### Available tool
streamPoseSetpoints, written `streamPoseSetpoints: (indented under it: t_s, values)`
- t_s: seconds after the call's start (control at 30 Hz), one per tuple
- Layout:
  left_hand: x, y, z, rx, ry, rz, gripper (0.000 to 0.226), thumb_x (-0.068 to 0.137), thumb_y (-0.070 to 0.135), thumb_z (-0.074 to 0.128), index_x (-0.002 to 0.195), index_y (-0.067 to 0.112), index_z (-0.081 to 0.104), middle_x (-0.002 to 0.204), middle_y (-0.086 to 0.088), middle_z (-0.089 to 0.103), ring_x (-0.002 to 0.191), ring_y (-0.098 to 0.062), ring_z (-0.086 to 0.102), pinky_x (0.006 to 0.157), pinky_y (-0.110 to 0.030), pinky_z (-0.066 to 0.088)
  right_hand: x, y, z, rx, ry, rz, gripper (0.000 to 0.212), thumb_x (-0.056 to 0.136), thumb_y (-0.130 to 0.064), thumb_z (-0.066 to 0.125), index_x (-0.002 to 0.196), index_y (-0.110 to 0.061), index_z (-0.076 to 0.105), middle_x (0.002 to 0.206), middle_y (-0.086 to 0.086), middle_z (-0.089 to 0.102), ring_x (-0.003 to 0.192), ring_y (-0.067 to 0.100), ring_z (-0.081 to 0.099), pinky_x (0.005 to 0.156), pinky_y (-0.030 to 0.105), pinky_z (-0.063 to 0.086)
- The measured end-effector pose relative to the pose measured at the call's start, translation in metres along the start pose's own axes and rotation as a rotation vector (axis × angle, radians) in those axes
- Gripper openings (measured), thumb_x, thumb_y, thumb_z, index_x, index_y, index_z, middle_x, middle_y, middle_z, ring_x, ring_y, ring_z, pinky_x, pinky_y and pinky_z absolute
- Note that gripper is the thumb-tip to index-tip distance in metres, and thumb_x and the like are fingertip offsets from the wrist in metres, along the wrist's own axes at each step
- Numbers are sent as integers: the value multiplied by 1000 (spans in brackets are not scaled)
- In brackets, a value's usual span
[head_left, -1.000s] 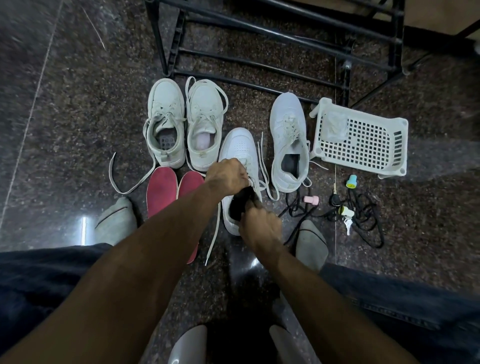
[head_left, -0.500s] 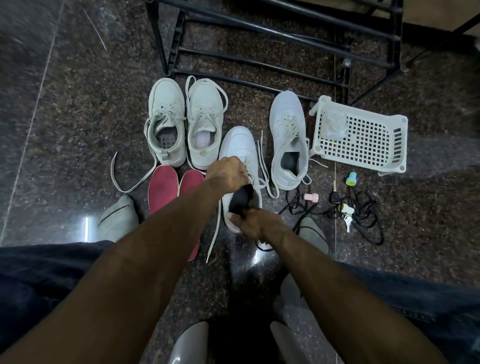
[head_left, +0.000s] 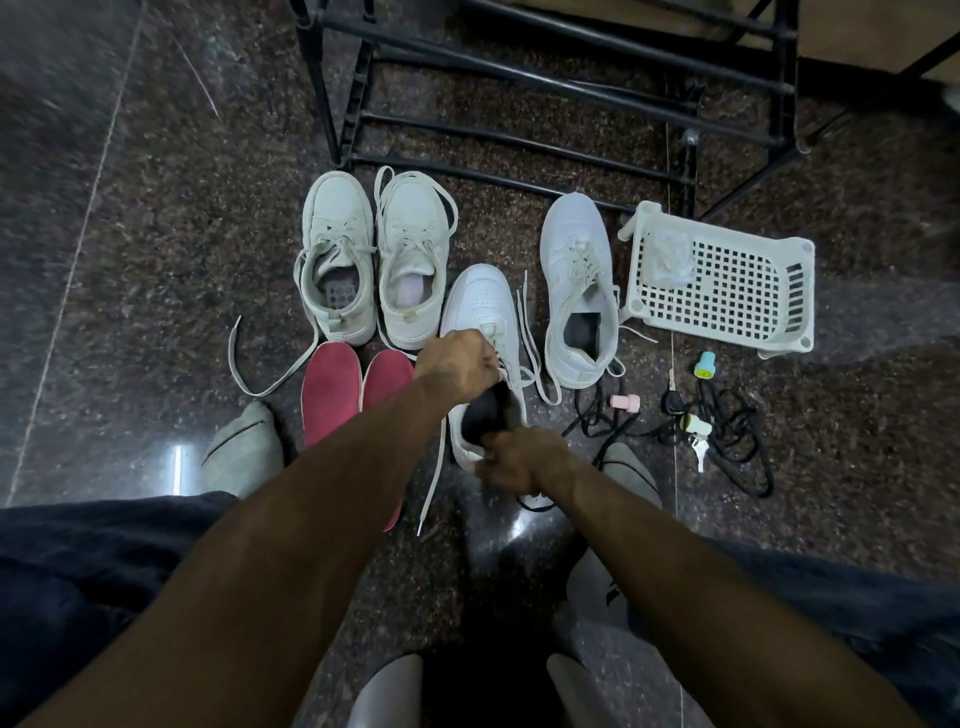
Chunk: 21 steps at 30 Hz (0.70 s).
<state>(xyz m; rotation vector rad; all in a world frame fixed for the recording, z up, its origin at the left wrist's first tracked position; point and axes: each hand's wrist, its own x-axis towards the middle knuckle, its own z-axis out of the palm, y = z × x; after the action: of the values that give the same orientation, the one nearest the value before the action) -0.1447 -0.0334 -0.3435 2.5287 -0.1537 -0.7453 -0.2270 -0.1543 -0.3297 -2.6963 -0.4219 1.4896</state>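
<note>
Dark navy trousers (head_left: 78, 561) across lower left and lower right, grey socks (head_left: 241, 457) with a thin dark line, forearms bare.

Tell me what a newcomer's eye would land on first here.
First come the two hands at the centre: the left hand grips the white sneaker near its laces, while the right hand holds the black insole at the shoe's opening. Just left of them lie two red insoles, below a pair of off-white sneakers. A white lattice basket sits at far right.
</note>
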Motion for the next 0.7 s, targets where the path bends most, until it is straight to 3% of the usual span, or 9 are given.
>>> streamPoseSetpoints:
  t_s: [0.1,0.2,0.3,0.4,0.53,0.7]
  values:
    - [-1,-2,2,-18,8,4,9,84,29,67,89,27,74,101,9,72,94,-17,66,78,-26,47,2,-1,-5,-41,-7,-16,45,97,-49,40,132,-22,53,130,13,59,117,33,57,93,40,44]
    - [-2,-8,9,-87,-28,30,10,82,28,69,92,27,72,110,10,67,100,-15,63,85,-28,49,-4,-4,5,-34,116,-41,40,99,-44,40,126,-18,54,124,15,61,111,37,59,86,40,45]
    - [-7,-16,11,-267,-3,74,13,83,22,70,95,22,75,112,5,65,103,-14,62,92,-30,48,-10,-6,13,7,222,-40,32,99,-40,40,118,-16,53,120,16,63,107,39,61,82,40,45]
    - [-12,-25,2,-409,82,116,23,86,16,67,108,18,72,113,1,62,103,-17,63,89,-31,50,-9,1,1,25,305,-8,29,98,-37,42,116,-17,53,119,15,63,107,37,61,82,38,45]
    - [-15,-36,-13,-296,270,63,40,87,22,61,126,23,62,123,-1,61,102,-19,64,87,-34,52,5,16,-30,97,434,47,30,99,-40,43,115,-18,54,114,12,65,102,32,63,77,34,41]
    - [-26,-58,-33,-62,452,95,36,88,16,55,122,16,64,119,-5,62,102,-29,62,78,-45,54,31,35,-71,160,479,189,29,95,-35,52,116,-16,58,118,10,62,107,34,61,81,36,45]
